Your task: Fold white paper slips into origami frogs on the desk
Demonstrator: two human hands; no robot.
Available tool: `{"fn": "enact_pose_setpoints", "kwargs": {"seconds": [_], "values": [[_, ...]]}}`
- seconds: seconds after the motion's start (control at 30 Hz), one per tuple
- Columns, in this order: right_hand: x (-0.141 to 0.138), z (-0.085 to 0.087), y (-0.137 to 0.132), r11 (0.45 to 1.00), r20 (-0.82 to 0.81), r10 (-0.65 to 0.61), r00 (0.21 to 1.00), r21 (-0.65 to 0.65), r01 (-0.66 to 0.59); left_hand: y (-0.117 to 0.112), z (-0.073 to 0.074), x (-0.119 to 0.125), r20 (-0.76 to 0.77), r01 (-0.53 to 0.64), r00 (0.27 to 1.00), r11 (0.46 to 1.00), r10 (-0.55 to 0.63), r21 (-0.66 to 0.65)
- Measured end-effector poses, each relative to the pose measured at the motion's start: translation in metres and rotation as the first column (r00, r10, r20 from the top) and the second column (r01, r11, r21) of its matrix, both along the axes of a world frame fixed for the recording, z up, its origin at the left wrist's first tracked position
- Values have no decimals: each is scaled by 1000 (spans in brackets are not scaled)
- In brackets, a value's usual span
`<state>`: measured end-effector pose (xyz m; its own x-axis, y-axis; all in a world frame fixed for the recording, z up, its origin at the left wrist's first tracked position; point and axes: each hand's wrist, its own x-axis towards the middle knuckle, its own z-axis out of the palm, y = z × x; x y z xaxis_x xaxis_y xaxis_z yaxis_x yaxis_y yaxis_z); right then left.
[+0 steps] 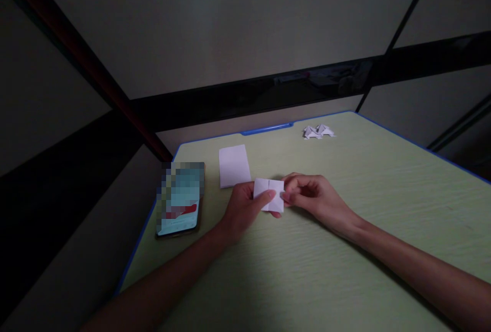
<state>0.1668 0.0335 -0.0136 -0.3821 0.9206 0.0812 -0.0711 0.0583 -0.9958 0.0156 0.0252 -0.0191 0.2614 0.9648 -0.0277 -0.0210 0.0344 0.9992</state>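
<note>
Above the middle of the table I hold a small folded paper (275, 203), white and nearly square, with a crease down its centre. My left hand (242, 207) is closed on it, the thumb pressed flat across its face and the fingers behind. At the paper's right edge, my right hand (313, 193) pinches it between thumb and fingertips. Part of the right fingers is hidden behind the paper. Just beyond my left hand lies a flat white stack or sheet of paper (233, 165).
A lit phone (181, 199), partly blurred out, lies at the table's left edge. Two folded paper figures (319, 131) stand near the far edge. The pale green table (383, 189) has a blue rim and a blue handle-like strip (267, 129). Behind it rises a panelled surface.
</note>
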Motion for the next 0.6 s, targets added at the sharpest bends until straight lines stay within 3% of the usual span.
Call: {"fn": "enact_pose_setpoints", "kwargs": {"seconds": [0.27,0.6], "values": [[0,-9,3,987,-171,26,985,-153,-53,1,-2,0,-27,-16,1000,1000,16,-24],[3,-1,2,980,65,142,988,-147,-131,-2,-5,1,-132,84,988,996,-82,3]]}}
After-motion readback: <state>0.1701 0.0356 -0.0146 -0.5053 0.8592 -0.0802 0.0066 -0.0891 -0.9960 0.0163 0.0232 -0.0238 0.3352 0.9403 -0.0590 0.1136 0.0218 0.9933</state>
